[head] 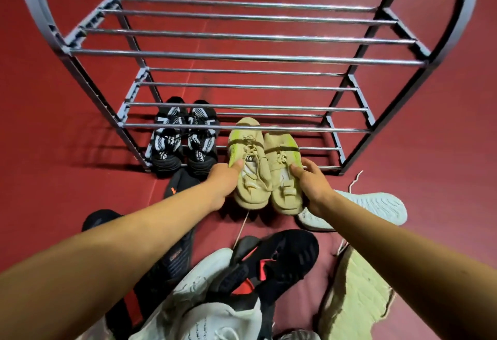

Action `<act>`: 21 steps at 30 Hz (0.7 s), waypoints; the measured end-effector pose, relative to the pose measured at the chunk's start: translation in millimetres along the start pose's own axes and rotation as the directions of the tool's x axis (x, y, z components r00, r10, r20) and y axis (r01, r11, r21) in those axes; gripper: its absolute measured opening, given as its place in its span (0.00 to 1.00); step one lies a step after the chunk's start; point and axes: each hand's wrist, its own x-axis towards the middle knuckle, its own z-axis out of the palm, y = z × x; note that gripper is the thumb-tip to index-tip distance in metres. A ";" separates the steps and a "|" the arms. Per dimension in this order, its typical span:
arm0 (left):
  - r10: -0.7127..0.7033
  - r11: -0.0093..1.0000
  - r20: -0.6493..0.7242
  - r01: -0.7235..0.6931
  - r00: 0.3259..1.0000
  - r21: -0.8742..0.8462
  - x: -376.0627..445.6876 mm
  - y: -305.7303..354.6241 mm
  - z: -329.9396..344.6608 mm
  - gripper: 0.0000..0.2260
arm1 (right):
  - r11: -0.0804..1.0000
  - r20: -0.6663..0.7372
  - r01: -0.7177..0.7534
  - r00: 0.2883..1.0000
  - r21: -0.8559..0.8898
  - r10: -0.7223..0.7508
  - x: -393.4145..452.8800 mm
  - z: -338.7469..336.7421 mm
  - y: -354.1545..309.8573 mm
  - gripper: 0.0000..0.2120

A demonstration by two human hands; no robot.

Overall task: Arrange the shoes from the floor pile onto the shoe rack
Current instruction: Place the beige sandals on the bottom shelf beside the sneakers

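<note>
A grey metal shoe rack (242, 57) with chrome bars stands on the red floor. A pair of black and white sneakers (184, 140) sits on its bottom shelf at the left. My left hand (224, 182) grips the left beige sneaker (248, 167) of a beige and lime pair. My right hand (313, 181) grips the right beige sneaker (282, 170). The toes of both beige shoes reach in over the bottom shelf, while their heels stick out in front of the rack. The two upper shelves hold nothing.
A pile of shoes lies on the floor near me: a black shoe with red (271, 261), a white knit shoe (204, 312), a black shoe with orange (177, 187), and a white shoe (376, 205) sole up at the right. A pale green mat (355, 294) lies at the lower right.
</note>
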 end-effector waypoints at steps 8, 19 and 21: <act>0.093 0.996 -0.117 -0.091 0.989 0.020 35.4 22.0 4.2 0.10 | 0.991 -0.109 0.034 0.993 -0.132 -0.048 50.9 22.2 -21.3 0.21; 0.059 0.987 -0.250 -0.094 0.966 -0.131 58.2 45.6 -6.0 0.08 | 0.989 -0.215 0.147 0.966 0.014 -0.141 85.2 48.7 -35.7 0.09; 0.035 0.989 -0.231 -0.067 0.972 -0.131 59.6 52.6 -7.6 0.12 | 0.984 -0.199 0.176 0.965 -0.006 -0.173 88.6 54.1 -42.1 0.09</act>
